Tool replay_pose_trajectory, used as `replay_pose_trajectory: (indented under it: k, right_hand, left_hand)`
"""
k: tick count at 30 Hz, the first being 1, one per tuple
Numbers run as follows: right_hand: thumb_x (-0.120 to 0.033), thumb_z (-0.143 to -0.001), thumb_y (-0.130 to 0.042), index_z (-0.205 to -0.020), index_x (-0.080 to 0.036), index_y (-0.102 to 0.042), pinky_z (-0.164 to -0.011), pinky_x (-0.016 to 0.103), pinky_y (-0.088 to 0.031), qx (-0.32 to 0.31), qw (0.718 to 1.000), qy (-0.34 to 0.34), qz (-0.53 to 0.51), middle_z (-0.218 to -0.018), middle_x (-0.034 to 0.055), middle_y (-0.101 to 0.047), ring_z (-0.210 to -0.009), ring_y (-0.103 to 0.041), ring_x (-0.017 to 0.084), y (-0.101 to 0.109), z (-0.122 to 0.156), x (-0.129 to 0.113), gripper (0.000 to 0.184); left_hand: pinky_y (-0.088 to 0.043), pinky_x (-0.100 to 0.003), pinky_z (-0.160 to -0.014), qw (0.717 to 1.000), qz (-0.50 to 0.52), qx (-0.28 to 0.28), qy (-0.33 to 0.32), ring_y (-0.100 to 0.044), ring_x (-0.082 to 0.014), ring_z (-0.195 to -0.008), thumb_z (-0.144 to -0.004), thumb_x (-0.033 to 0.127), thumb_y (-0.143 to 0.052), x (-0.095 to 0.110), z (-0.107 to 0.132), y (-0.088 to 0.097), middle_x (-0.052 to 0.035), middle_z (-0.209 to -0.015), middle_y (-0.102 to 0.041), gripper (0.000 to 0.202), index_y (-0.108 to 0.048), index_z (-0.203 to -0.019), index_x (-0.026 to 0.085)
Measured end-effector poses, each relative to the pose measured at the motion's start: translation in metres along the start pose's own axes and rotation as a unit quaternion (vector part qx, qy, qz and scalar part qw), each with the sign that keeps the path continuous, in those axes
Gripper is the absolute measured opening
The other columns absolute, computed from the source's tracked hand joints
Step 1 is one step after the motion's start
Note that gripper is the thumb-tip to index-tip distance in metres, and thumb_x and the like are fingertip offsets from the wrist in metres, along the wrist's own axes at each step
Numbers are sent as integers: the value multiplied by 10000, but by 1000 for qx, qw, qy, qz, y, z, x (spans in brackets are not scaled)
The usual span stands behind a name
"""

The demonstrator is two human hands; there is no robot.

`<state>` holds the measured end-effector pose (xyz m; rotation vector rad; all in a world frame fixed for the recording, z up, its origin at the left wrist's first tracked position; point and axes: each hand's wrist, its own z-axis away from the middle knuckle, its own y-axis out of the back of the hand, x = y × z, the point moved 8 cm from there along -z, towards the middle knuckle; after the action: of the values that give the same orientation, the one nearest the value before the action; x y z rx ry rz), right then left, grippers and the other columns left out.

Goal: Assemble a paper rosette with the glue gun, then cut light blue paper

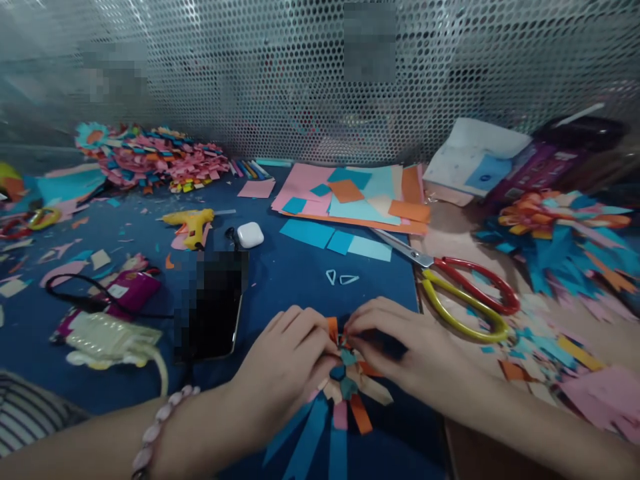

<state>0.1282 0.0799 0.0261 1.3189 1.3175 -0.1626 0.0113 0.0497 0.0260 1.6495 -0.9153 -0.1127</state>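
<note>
– Okay, where are the hands?
– Both are meeting over a flower of multicoloured paper strips (349,387); it's lying low on the dark blue tabletop (285,283), blue strips trailing toward the camera.
– Left hand state?
– The left hand (295,347), wearing a pale pink beaded bracelet (163,417) at the wrist, is gripping the flower's left side with curled fingers; exact hold is hiding behind the knuckles.
– And right?
– The right hand (420,340) is pinching at the flower's upper edge, thumb and fingertips; can't tell which strip they're catching.
– Nearby stuff?
– Large scissors with one red and one yellow handle (426,260) are lying beyond the right hand, across the tabletop's right edge; a black-screened phone (215,327) is resting left of the left hand; a white rounded earbud case (250,235) and a yellow glue gun (193,219) are sitting farther back; a stack of coloured paper sheets (305,180) is lying before the perforated metal panel (300,100).
</note>
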Motion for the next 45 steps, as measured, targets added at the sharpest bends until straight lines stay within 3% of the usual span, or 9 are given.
replay_pose_trajectory:
  k: [5, 9, 20, 29, 40, 45]
  right_hand:
    - [-137, -876, -531, -907, -181, -613, -684, 283, -488, 5, 1000, -21, 9, -918, 44, -606, -822, -560, 142, 0, -1, 8, 98]
    - [-151, -898, -501, -934, -184, -610, -760, 316, -496, 9, 999, -26, 17, -948, 52, -608, -886, -570, 156, 3, -2, 11, 120]
    - [-170, -876, -560, -862, -174, -641, -824, 388, -491, 36, 997, 36, 63, -949, 68, -635, -903, -564, 181, -2, -9, 8, 82]
    - [-127, -856, -576, -854, -166, -652, -770, 348, -499, 44, 996, 54, 51, -930, 65, -647, -871, -558, 170, -5, -13, 5, 85]
    - [-163, -897, -507, -869, -179, -631, -788, 335, -495, 57, 998, -15, 13, -880, 48, -626, -877, -580, 165, 2, -10, 11, 128]
    - [-163, -888, -523, -880, -181, -631, -803, 342, -485, 54, 998, 4, 19, -913, 56, -625, -905, -569, 172, 0, -9, 10, 110]
  left_hand:
    - [-459, -355, -722, 1000, 7, -16, 15, -520, -203, -808, -842, 154, -620, -3, -2, -4, -48, -895, -577, 27, -596, -851, 162]
    - [-471, -359, -745, 1000, 1, -16, 21, -529, -208, -841, -828, 184, -648, -6, -2, -5, -55, -937, -576, 72, -604, -881, 162]
    - [-436, -338, -726, 997, -55, 23, -46, -526, -177, -770, -896, 225, -568, 6, 1, 2, -38, -876, -618, 78, -612, -855, 175]
    - [-442, -301, -681, 997, -38, 21, -66, -520, -173, -765, -914, 201, -532, 6, 6, -1, -52, -862, -623, 123, -643, -875, 163]
    - [-430, -299, -686, 995, -48, 27, -82, -517, -171, -771, -915, 197, -519, 8, 6, 0, -49, -855, -619, 164, -679, -883, 185]
    - [-411, -303, -671, 995, -39, 18, -86, -507, -176, -762, -918, 190, -504, 8, 5, 0, -48, -856, -622, 177, -673, -863, 184]
